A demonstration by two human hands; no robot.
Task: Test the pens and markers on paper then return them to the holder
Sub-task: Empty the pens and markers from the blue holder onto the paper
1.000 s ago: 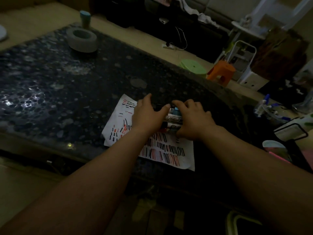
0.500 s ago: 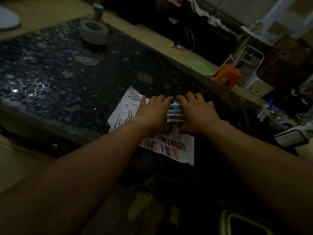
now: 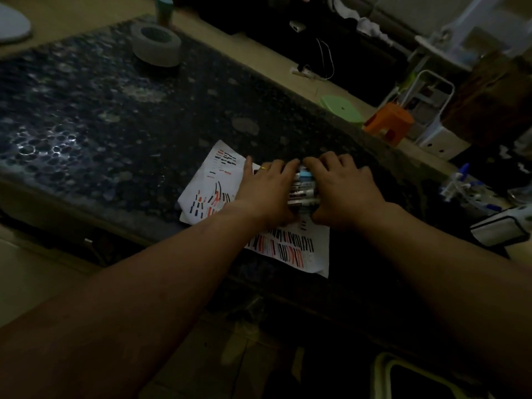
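Pens and markers (image 3: 303, 188): one bundle, barrels side by side, lying on the paper between your two hands.

Bench (image 3: 115, 116): dark speckled top in dim light, so fine detail is poor. A tape roll (image 3: 157, 46) sits at the far end, well apart from the work.

Paper (image 3: 313, 254): white sheet near the bench's front edge, covered with short black, red and blue test strokes. Judged from that, testing is largely done.

Your left hand (image 3: 267, 191) and right hand (image 3: 342, 191) are clamped on the bundle from opposite sides, fingers curled over its top.

Change: a second ago your hands stood a little wider and more barrel showed between them. Now they have drawn in until the fingertips nearly meet. Only a narrow strip of barrels and one light-blue cap (image 3: 304, 176) show. The bundle looks to be resting on the paper, not lifted.

Meaning: you are at the gathering step, with the return not yet begun. The holder cannot be identified. Some blue pens (image 3: 460, 182) at the right end may mark it.

Risk: round barrels may slide out of the bundle's ends on lifting, so squeeze evenly.
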